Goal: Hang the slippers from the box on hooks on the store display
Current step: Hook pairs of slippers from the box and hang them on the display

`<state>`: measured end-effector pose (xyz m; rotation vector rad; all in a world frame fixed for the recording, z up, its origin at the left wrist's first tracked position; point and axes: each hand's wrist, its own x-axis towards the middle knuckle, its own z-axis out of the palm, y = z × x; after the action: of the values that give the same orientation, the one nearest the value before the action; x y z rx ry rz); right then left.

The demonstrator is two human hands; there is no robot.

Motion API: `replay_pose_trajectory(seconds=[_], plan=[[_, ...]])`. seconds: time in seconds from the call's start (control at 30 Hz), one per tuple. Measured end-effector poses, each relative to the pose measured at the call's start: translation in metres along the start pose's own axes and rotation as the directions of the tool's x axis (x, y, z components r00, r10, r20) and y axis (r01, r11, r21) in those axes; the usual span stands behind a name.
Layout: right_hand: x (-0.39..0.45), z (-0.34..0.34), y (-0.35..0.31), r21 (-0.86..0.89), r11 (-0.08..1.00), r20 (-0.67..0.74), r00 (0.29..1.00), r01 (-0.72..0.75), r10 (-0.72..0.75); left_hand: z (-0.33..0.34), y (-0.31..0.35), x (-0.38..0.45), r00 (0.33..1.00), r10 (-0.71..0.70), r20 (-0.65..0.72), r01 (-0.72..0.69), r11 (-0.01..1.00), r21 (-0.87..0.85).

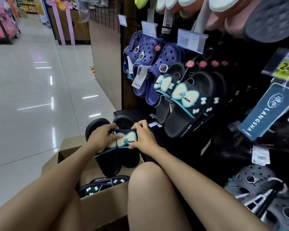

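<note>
Step in hand: a pair of black slippers (pixel 117 152) with a pale bow on the strap is out of the cardboard box (pixel 97 209) and held just above its open top, not yet on a hook. The left hand (pixel 101 138) grips the strap from the left, fingers curled over its upper edge. The right hand (pixel 143 136) pinches the strap's right end, thumb below, fingertips on top. Judgement: the hands are working at the top of the strap, perhaps at a hanger loop; whether a loop is there cannot be told.

Next move, as judged: lift the pair up and right to the display, find a free hook, and thread the hanger ring on so the pair hangs soles inward like its neighbours.

Surroundings: more bow-print slippers (pixel 103 185) lie in the box. On the display, matching black bow slippers (pixel 182 104) hang already, with blue clogs (pixel 150 67) to their left and a price tag (pixel 184 40) above. Grey clogs (pixel 264 195) hang low on the right.

Obstacles: the hooks are crowded, and the hanging pairs and a blue LANGSHA card (pixel 267 110) overlap the approach. The person's knees sit close against the box.
</note>
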<state>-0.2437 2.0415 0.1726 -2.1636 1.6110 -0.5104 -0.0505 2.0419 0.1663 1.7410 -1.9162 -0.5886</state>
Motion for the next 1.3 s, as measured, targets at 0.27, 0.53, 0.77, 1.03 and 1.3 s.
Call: replay_pose_trajectory(seconds=[0.27,0.53,0.77,1.03,1.3], plan=[[-0.023,0.011,0.042,0.344,0.939,-0.168,0.984,-0.005,0.067,0.022,0.03,0.01,0.998,0.006,-0.065,-0.001,0.998,0.067],[-0.095,0.055,0.112,0.428,0.884,-0.109,0.961,-0.186,0.255,0.041,0.037,0.017,0.984,-0.149,-0.102,0.131,0.977,-0.17],[-0.179,0.075,0.196,0.284,0.817,-0.007,0.851,-0.502,0.525,0.068,0.049,0.005,0.982,-0.187,-0.012,0.169,0.912,-0.374],[-0.273,0.078,0.243,0.062,0.712,-0.141,0.7,-0.699,0.7,0.072,0.056,-0.008,0.978,-0.205,0.039,0.193,0.815,-0.547],[-0.339,0.087,0.263,-0.026,0.549,-0.143,0.546,-0.836,0.825,0.072,0.062,-0.01,0.968,-0.141,0.206,0.24,0.749,-0.618]])
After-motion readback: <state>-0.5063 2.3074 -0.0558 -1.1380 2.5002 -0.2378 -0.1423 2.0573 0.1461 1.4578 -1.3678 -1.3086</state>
